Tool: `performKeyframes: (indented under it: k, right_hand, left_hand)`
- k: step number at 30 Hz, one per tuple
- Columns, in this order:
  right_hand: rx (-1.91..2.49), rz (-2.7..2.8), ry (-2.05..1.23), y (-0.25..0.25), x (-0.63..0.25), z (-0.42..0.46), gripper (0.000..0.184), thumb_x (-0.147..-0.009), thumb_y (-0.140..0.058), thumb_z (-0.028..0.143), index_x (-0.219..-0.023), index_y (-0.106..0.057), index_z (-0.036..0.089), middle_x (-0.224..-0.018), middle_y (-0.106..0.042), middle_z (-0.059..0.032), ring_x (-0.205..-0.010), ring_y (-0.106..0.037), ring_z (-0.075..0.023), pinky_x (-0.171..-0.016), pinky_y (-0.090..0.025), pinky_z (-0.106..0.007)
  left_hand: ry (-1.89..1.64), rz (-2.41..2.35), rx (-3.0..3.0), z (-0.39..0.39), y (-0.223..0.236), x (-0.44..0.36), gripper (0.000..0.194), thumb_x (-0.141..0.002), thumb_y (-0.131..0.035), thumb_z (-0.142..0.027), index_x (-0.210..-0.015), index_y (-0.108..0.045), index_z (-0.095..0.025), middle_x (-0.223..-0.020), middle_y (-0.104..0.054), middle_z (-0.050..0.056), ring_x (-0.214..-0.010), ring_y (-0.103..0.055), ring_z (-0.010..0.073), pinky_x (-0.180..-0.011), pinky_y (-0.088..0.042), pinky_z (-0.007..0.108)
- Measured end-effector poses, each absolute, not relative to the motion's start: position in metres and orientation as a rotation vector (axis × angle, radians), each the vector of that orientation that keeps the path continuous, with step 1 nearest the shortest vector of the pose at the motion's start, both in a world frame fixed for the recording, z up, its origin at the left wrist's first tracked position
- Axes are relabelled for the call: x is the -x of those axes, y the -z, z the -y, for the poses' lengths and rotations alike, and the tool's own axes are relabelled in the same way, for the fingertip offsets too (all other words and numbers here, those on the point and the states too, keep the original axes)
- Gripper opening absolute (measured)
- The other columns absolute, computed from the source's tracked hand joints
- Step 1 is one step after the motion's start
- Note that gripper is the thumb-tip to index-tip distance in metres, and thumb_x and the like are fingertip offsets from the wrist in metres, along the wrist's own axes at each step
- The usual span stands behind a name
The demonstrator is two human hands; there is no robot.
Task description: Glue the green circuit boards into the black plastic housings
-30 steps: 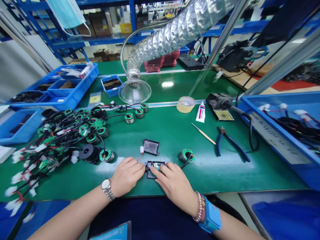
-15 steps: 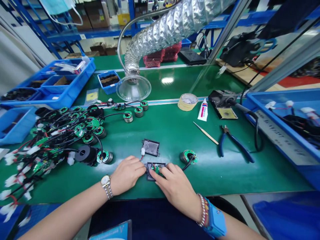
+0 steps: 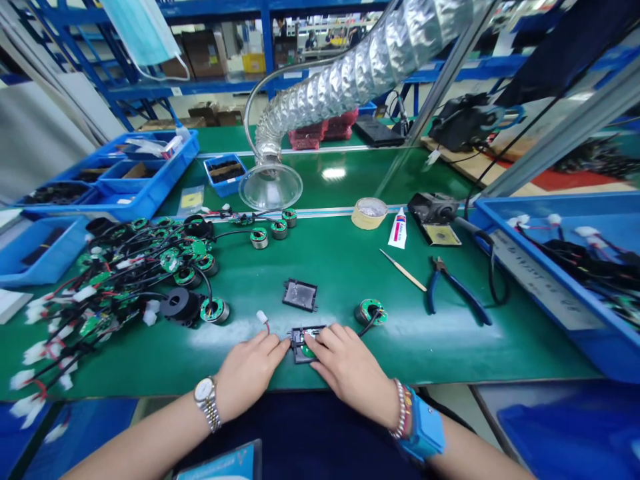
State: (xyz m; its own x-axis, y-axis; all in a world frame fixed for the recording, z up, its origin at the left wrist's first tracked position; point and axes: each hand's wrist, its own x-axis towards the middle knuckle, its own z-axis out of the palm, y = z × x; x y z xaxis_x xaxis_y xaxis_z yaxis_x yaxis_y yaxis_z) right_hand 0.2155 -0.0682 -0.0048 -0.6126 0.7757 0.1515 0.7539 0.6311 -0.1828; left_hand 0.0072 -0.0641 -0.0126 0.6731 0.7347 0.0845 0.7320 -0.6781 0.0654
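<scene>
A shallow black plastic case (image 3: 300, 359) with a small green circuit board inside lies at the bench's front. My left hand (image 3: 247, 373) is closed at its left end, fingers pinched on a red wire; a white connector (image 3: 263, 318) on that wire sticks up beyond the knuckles. From the right, my right hand (image 3: 347, 370) grips the case, with fingertips pressed on the board and partly hiding it. A black cable runs from under this hand to a round metal motor with a green board (image 3: 371, 312). Beyond the case rests a matching black cover (image 3: 300, 295), apart from both hands.
Wired motors and boards (image 3: 170, 260) are heaped on the left. Pliers (image 3: 457, 290), a wooden-handled pick (image 3: 403, 270), a glue tube (image 3: 399, 229) and a tape roll (image 3: 370, 213) lie right. A clear fume hood (image 3: 271, 189) hangs ahead; a blue bin (image 3: 550, 267) stands far right.
My left hand has drawn slightly left and nearer, and the white connector has swung left, away from the cover. The right fingers have shifted a little on the board. The view has tilted slightly.
</scene>
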Motion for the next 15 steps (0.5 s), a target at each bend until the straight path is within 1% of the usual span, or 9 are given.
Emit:
performKeyframes:
  k: [1,3,5,7,9,11,12,13,15]
  right_hand:
    - [1.261,2.646,-0.15,0.004,-0.215,0.068,0.027,-0.082,-0.055,0.026,-0.107,-0.056,0.016,-0.087,-0.055,-0.0068,-0.08,-0.048,-0.0182,-0.07,-0.038,-0.033]
    - [1.226,2.663,-0.183,-0.002,-0.218,0.067,0.028,-0.081,-0.056,0.025,-0.108,-0.056,0.017,-0.09,-0.057,-0.0073,-0.082,-0.05,-0.0188,-0.071,-0.041,-0.033]
    - [1.124,2.653,-0.226,-0.011,-0.231,0.063,0.035,-0.081,-0.055,0.026,-0.115,-0.052,0.018,-0.101,-0.058,-0.0086,-0.092,-0.051,-0.0199,-0.078,-0.043,-0.036]
    - [1.067,2.596,-0.239,-0.022,-0.252,0.057,0.042,-0.082,-0.052,0.028,-0.123,-0.046,0.019,-0.116,-0.054,-0.0102,-0.107,-0.047,-0.0214,-0.087,-0.041,-0.04]
    - [1.134,2.537,-0.236,-0.027,-0.278,0.047,0.048,-0.082,-0.052,0.03,-0.128,-0.04,0.02,-0.127,-0.046,-0.0117,-0.117,-0.042,-0.0236,-0.092,-0.04,-0.044]
    - [1.238,2.529,-0.278,-0.025,-0.299,0.038,0.052,-0.08,-0.055,0.031,-0.129,-0.039,0.02,-0.13,-0.043,-0.0128,-0.118,-0.041,-0.0257,-0.091,-0.042,-0.046]
    - [1.276,2.526,-0.316,-0.022,-0.306,0.034,0.052,-0.079,-0.055,0.03,-0.128,-0.04,0.02,-0.13,-0.043,-0.0129,-0.117,-0.043,-0.0255,-0.09,-0.043,-0.046]
    - [1.303,2.512,-0.353,-0.017,-0.311,0.031,0.049,-0.08,-0.054,0.028,-0.126,-0.041,0.02,-0.128,-0.045,-0.0128,-0.115,-0.045,-0.0245,-0.09,-0.045,-0.044]
    - [1.316,2.466,-0.409,-0.007,-0.313,0.031,0.04,-0.082,-0.049,0.024,-0.122,-0.044,0.02,-0.121,-0.05,-0.0119,-0.112,-0.049,-0.0218,-0.089,-0.047,-0.041]
  left_hand:
    - [-0.172,-1.283,-2.833,0.068,0.012,-0.005,0.029,-0.086,-0.035,-0.01,-0.11,-0.051,-0.018,-0.082,-0.059,0.005,-0.075,-0.055,0.0175,-0.056,-0.045,0.025]
    - [-0.195,-1.328,-2.8,0.073,0.009,0.001,0.028,-0.086,-0.036,-0.013,-0.109,-0.052,-0.019,-0.079,-0.059,0.005,-0.073,-0.055,0.0173,-0.057,-0.046,0.025]
    - [-0.225,-1.341,-2.773,0.074,0.003,0.005,0.023,-0.087,-0.041,-0.021,-0.105,-0.054,-0.019,-0.082,-0.06,0.005,-0.076,-0.055,0.0184,-0.061,-0.047,0.027]
    - [-0.251,-1.342,-2.75,0.072,-0.003,0.005,0.024,-0.084,-0.049,-0.03,-0.105,-0.053,-0.019,-0.092,-0.061,0.007,-0.083,-0.055,0.0211,-0.069,-0.048,0.032]
    - [-0.267,-1.309,-2.72,0.067,-0.008,0.001,0.036,-0.079,-0.057,-0.037,-0.109,-0.05,-0.018,-0.108,-0.057,0.009,-0.093,-0.053,0.0242,-0.077,-0.047,0.037]
    - [-0.264,-1.263,-2.682,0.06,-0.009,-0.008,0.053,-0.072,-0.064,-0.039,-0.117,-0.044,-0.018,-0.119,-0.051,0.011,-0.1,-0.051,0.0259,-0.082,-0.045,0.04]
    - [-0.253,-1.248,-2.661,0.056,-0.008,-0.013,0.061,-0.07,-0.067,-0.039,-0.121,-0.041,-0.018,-0.121,-0.05,0.011,-0.102,-0.051,0.0262,-0.084,-0.045,0.04]
    - [-0.235,-1.245,-2.639,0.053,-0.008,-0.016,0.065,-0.068,-0.068,-0.039,-0.123,-0.039,-0.018,-0.121,-0.05,0.012,-0.102,-0.051,0.0262,-0.084,-0.045,0.04]
    - [-0.176,-1.255,-2.595,0.051,-0.007,-0.02,0.061,-0.069,-0.067,-0.036,-0.121,-0.041,-0.017,-0.117,-0.052,0.012,-0.099,-0.054,0.0256,-0.081,-0.047,0.038]
